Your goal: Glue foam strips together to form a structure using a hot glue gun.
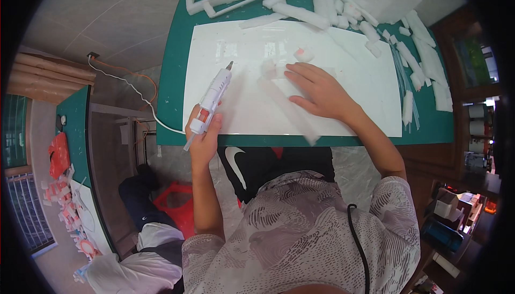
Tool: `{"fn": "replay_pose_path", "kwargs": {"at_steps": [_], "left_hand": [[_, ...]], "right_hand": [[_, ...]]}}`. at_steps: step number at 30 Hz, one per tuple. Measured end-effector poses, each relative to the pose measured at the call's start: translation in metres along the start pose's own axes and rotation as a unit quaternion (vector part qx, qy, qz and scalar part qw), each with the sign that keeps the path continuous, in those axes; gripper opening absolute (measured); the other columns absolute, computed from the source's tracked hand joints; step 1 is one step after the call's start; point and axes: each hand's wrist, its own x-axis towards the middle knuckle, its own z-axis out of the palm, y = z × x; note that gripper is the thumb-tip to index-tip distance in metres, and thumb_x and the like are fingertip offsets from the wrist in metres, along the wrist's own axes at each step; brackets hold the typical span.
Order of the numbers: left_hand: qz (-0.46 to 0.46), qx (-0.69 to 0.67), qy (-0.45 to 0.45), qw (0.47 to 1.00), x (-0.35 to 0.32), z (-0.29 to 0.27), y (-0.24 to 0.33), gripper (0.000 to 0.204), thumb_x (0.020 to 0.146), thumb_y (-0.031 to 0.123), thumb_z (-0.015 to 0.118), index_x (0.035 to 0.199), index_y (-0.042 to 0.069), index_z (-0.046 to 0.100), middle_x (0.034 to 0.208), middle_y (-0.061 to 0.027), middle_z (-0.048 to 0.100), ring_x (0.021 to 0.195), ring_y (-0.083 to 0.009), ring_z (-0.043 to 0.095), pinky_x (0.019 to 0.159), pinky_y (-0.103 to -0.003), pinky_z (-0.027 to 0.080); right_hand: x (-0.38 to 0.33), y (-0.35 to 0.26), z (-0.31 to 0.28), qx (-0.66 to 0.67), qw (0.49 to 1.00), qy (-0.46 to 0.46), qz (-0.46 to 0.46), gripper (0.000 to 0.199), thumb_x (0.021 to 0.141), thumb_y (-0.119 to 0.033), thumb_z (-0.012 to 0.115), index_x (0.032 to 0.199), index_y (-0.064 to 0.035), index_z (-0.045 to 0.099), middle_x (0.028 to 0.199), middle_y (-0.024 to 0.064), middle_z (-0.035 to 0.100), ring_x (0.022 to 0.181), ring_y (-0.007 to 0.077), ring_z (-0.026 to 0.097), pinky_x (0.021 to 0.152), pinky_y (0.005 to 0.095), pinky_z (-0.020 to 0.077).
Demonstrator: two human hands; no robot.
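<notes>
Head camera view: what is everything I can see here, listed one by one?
Glue gun: one, white with a red trigger, over the left of the white sheet, in the left hand.
White sheet: one, flat on the green table.
Green table: one, under the sheet.
Long foam strip: one, white, lying on the sheet under the right hand.
Foam offcuts: many, white, along the table's far and right edges.
Cord: one, white, trailing left from the gun.
Left hand: grips the gun's handle.
Right hand: pressed flat on the strip.
</notes>
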Motion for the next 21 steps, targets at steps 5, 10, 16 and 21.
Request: {"fn": "replay_pose_path", "kwargs": {"at_steps": [5, 10, 16, 21], "left_hand": [[0.006, -0.002, 0.004, 1.0, 0.0, 0.0, -0.003, 0.038, 0.097, 0.012, 0.06, 0.131, -0.002, 0.052, 0.122, -0.0118, 0.064, 0.076, -0.0076, 0.055, 0.067, -0.023, 0.047], [0.008, 0.0, 0.005, 1.0, 0.0, 0.0, -0.001, 0.036, 0.096, 0.011, 0.06, 0.13, -0.002, 0.054, 0.121, -0.0117, 0.065, 0.075, -0.0076, 0.055, 0.067, -0.023, 0.047], [0.01, -0.009, 0.006, 1.0, 0.0, 0.001, 0.001, 0.034, 0.096, 0.009, 0.06, 0.128, -0.002, 0.055, 0.119, -0.0113, 0.066, 0.073, -0.0075, 0.054, 0.066, -0.023, 0.046], [0.016, -0.007, 0.003, 1.0, 0.001, 0.001, -0.001, 0.034, 0.095, 0.008, 0.06, 0.128, -0.001, 0.054, 0.119, -0.0111, 0.066, 0.073, -0.0075, 0.054, 0.065, -0.023, 0.046]], "right_hand": [[0.0, 0.001, 0.001, 0.01, 1.0, -0.014, 0.01, 0.051, 0.091, -0.034, 0.065, 0.128, 0.0017, 0.058, 0.137, 0.019, 0.055, 0.128, 0.0355, 0.049, 0.109, 0.0428, 0.0379], [0.001, -0.016, 0.006, -0.029, 0.998, 0.01, 0.059, 0.069, 0.088, -0.049, 0.065, 0.128, 0.0054, 0.056, 0.137, 0.0219, 0.053, 0.129, 0.0384, 0.047, 0.11, 0.046, 0.0363], [0.002, -0.031, 0.022, -0.057, 0.993, 0.038, 0.091, 0.077, 0.087, -0.055, 0.065, 0.127, 0.0099, 0.055, 0.14, 0.024, 0.049, 0.131, 0.0427, 0.042, 0.108, 0.052, 0.0332], [0.009, -0.04, 0.019, -0.067, 0.99, 0.032, 0.121, 0.075, 0.087, -0.054, 0.064, 0.125, 0.01, 0.055, 0.138, 0.021, 0.049, 0.125, 0.0389, 0.044, 0.098, 0.0487, 0.0372]]}}
